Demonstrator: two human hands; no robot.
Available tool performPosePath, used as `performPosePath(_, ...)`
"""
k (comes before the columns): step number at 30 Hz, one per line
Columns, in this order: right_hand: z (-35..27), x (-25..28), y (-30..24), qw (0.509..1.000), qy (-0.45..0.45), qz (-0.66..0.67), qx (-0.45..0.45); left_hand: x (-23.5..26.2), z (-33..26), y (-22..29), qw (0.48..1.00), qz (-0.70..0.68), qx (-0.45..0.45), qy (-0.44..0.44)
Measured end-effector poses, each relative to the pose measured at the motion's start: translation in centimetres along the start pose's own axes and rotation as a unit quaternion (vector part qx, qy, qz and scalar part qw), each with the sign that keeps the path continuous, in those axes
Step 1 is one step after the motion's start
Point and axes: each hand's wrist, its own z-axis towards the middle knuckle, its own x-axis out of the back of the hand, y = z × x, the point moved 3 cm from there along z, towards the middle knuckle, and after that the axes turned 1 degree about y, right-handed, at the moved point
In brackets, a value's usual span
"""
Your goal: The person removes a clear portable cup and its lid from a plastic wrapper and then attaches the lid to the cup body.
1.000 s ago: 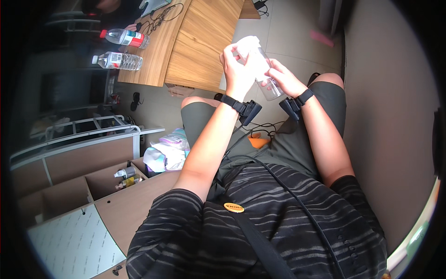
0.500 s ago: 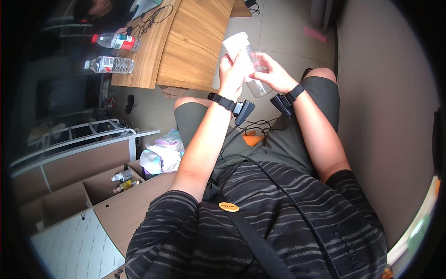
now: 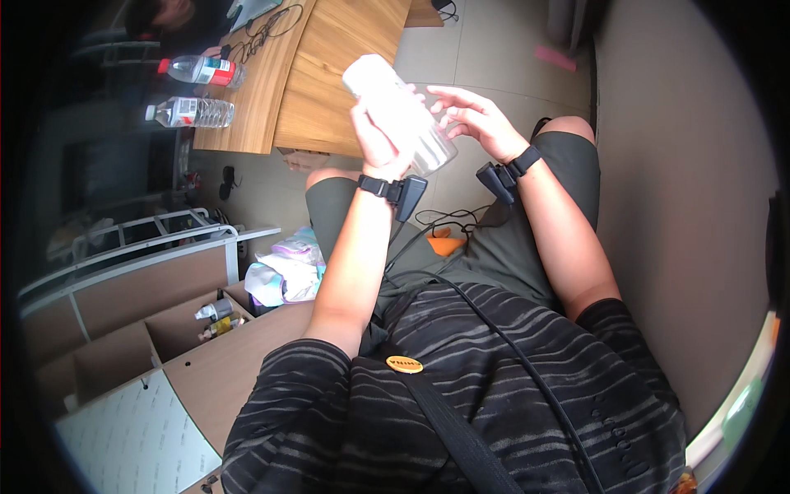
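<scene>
A clear bottle [image 3: 431, 148] with a white upper part tilts over my lap, its white end up and to the left. My left hand [image 3: 380, 148] is closed around its left side, and bright glare washes out part of both. Just right of the bottle is my right hand [image 3: 485, 128], its fingers apart and bent toward the bottle's side. Nothing is held in it; whether a fingertip touches the bottle I cannot tell. Each wrist wears a black strap with a small black device.
A wooden table [image 3: 337, 90] stands ahead to the left, bearing a red-capped bottle [image 3: 206, 71], a white-capped bottle [image 3: 197, 112] and cables. A person [image 3: 177, 12] sits beyond. Wall [image 3: 675, 189] on the right; drawer unit [image 3: 239, 354] at left. A black cable [image 3: 510, 346] crosses my shirt.
My left hand has moved left with the bottle, which leans further over. The right hand has come off the bottle's lower part and its fingers have spread.
</scene>
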Motion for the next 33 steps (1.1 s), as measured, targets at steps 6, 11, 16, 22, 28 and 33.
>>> performPosePath(6, -0.2, -0.3, 0.4, 0.992, -0.009, -0.083, -0.091, 2.6, 0.5, 2.6, 0.992, -0.121, -0.021, -0.036)
performPosePath(11, -0.3, -0.9, 1.0, 0.986, -0.071, -0.085, -0.129, 3.2, 0.9, 3.1, 0.996, -0.050, -0.070, 0.004)
performPosePath(16, -0.2, -0.9, 1.2, 0.988, -0.029, -0.061, -0.142, 3.8, 2.0, 1.8, 0.990, 0.051, -0.129, -0.026)
performPosePath(22, 0.1, -0.3, 0.9, 0.994, 0.018, -0.047, -0.098, 3.4, 2.2, 1.0, 0.995, 0.026, -0.093, -0.035)
performPosePath(28, -0.1, 0.0, 0.3, 0.997, 0.029, -0.023, -0.071, 0.2, 0.5, -0.4, 0.989, 0.084, -0.118, -0.041)
performPosePath(33, -0.1, 0.3, 0.1, 0.997, 0.051, -0.026, -0.043, -0.2, -0.4, -3.3, 0.976, 0.156, -0.148, -0.021)
